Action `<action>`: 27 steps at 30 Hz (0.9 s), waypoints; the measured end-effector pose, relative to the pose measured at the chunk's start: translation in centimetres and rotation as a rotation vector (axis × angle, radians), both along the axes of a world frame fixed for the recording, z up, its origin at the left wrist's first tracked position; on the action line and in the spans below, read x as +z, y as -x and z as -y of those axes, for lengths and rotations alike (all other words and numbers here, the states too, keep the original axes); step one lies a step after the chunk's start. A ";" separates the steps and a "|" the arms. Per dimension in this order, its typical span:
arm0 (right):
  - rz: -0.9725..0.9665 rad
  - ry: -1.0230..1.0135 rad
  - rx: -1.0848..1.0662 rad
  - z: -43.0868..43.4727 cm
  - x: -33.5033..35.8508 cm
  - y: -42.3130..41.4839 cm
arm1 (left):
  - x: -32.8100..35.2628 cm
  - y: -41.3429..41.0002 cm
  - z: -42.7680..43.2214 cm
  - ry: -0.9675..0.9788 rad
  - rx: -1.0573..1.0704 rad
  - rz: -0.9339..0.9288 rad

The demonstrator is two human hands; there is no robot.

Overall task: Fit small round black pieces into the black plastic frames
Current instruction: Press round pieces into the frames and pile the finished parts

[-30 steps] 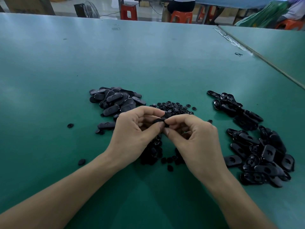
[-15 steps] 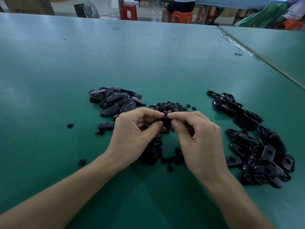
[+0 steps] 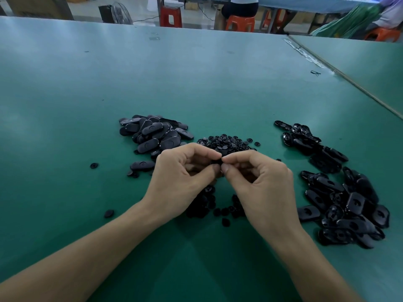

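Observation:
My left hand [image 3: 183, 179] and my right hand [image 3: 259, 184] meet at the fingertips over the green table [image 3: 196, 83], both pinching one small black piece [image 3: 218, 161] that is mostly hidden by the fingers. A heap of small round black pieces [image 3: 226, 143] lies just beyond the hands, and more round pieces [image 3: 209, 205] lie under them. A pile of oval black frames [image 3: 152, 134] sits at the left. A larger pile of black frames [image 3: 344, 203] spreads along the right.
Stray round pieces lie at the left [image 3: 94, 165] and near my left wrist [image 3: 108, 213]. A seam [image 3: 349, 77] joins a second table at the right. Red stools [image 3: 171, 16], a fan [image 3: 121, 13] and seated people are beyond the far edge.
Both hands have risen slightly and drawn closer. The right hand's fingers have curled more tightly, and the thumb and forefinger tips now press together on the piece.

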State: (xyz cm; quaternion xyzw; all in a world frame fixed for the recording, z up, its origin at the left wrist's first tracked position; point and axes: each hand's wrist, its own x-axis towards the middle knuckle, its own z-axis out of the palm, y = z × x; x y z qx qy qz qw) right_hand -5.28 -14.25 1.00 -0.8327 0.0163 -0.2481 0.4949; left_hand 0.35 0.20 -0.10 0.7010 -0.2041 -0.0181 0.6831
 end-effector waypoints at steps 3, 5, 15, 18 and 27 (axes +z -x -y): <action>-0.020 -0.021 -0.021 0.0 -0.1 -0.1 | 0.0 0.0 0.1 -0.007 -0.004 -0.003; -0.030 -0.024 -0.022 0.1 -0.2 -0.1 | 0.0 0.0 0.0 -0.009 -0.010 0.001; -0.093 0.001 0.027 0.0 -0.1 0.0 | 0.0 0.0 -0.2 -0.006 -0.017 0.017; -0.056 0.011 0.022 0.0 0.0 0.0 | -0.1 0.0 -0.2 0.000 0.000 0.007; 0.012 0.078 -0.016 -0.1 -0.1 -0.1 | -0.2 -0.1 0.0 0.013 0.038 -0.027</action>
